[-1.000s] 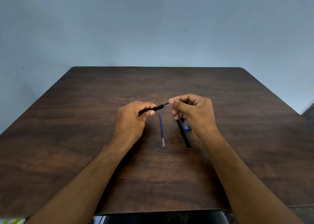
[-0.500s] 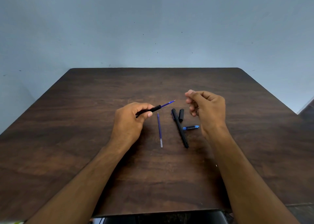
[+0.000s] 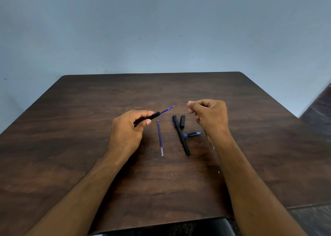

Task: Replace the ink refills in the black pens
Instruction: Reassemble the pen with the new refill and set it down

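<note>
Careful: your left hand (image 3: 125, 128) grips the black pen barrel (image 3: 155, 115) with its refill (image 3: 166, 109) poking out, right hand (image 3: 209, 117) curled empty beyond the tip piece (image 3: 192, 134), so tilting could drop that refill.

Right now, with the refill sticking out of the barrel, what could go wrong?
1. The blue refill pokes out of the black pen barrel that the left hand grips; it might slide out.
2. The small blue-tipped nose piece lies loose near the right hand; a nudge might roll it away.
</note>
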`<act>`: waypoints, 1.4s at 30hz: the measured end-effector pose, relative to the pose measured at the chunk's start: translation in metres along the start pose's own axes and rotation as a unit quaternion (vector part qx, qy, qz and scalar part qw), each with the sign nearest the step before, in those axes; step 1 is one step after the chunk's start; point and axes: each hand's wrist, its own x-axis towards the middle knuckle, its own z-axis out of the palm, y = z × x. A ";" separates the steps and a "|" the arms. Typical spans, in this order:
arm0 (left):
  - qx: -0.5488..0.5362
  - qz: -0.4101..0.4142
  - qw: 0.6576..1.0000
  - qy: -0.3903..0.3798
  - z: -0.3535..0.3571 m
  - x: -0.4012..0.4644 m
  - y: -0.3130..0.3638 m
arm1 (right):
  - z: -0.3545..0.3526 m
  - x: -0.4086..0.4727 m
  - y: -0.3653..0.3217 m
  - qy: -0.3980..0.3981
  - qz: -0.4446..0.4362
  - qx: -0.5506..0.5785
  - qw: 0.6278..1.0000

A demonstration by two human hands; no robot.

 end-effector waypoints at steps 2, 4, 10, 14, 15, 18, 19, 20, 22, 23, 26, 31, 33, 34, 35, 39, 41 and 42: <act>0.009 -0.004 1.000 -0.001 0.001 0.000 -0.001 | -0.006 0.000 0.000 -0.042 -0.002 -0.046 0.998; 0.012 -0.007 1.000 -0.003 0.001 0.000 -0.001 | -0.012 0.001 -0.003 -0.111 -0.003 -0.128 0.986; 0.017 -0.007 1.000 -0.008 0.002 0.001 -0.001 | -0.026 0.005 -0.031 -0.279 -0.001 -0.362 0.890; 0.029 0.002 1.000 -0.010 0.001 0.001 -0.001 | -0.023 0.004 -0.034 -0.313 -0.006 -0.432 0.846; 0.030 0.002 0.999 -0.011 0.001 0.001 -0.001 | -0.022 0.003 -0.033 -0.318 -0.005 -0.440 0.840; 0.026 -0.003 1.000 -0.010 0.001 0.001 -0.002 | -0.019 0.003 -0.030 -0.321 -0.002 -0.446 0.836; 0.025 -0.004 1.000 -0.010 0.001 0.001 -0.002 | -0.019 0.003 -0.029 -0.320 -0.007 -0.451 0.833; 0.025 -0.003 1.000 -0.010 0.001 0.001 -0.002 | -0.019 0.003 -0.029 -0.319 -0.013 -0.455 0.831; 0.027 -0.001 1.000 -0.010 0.000 0.000 -0.002 | -0.022 0.004 -0.028 -0.309 -0.028 -0.444 0.840; 0.028 -0.001 1.000 -0.010 0.000 0.000 -0.002 | -0.024 0.005 -0.028 -0.298 -0.033 -0.429 0.852; 0.032 -0.003 0.999 -0.008 -0.001 0.000 -0.002 | -0.028 0.006 -0.029 -0.232 -0.081 -0.326 0.913; 0.043 -0.003 0.999 -0.010 -0.002 0.000 -0.001 | -0.015 -0.005 -0.023 -0.184 -0.114 -0.023 0.976; 0.046 0.002 0.999 -0.008 -0.002 -0.001 -0.001 | -0.013 -0.006 -0.016 -0.195 -0.110 0.000 0.975; 0.045 0.006 0.999 -0.007 -0.003 -0.001 -0.001 | -0.013 -0.005 -0.014 -0.206 -0.110 0.000 0.972; 0.045 0.009 0.999 -0.006 -0.002 -0.001 0.000 | -0.013 -0.005 -0.012 -0.216 -0.110 -0.001 0.970; 0.048 0.014 0.999 -0.003 -0.002 0.000 0.000 | -0.009 -0.006 -0.011 -0.229 -0.101 0.008 0.968; 0.046 0.014 0.999 -0.002 -0.002 0.000 0.000 | -0.009 -0.007 -0.012 -0.225 -0.096 0.023 0.969; 0.045 0.014 0.999 -0.002 -0.002 0.000 0.000 | -0.011 -0.007 -0.012 -0.223 -0.097 0.026 0.970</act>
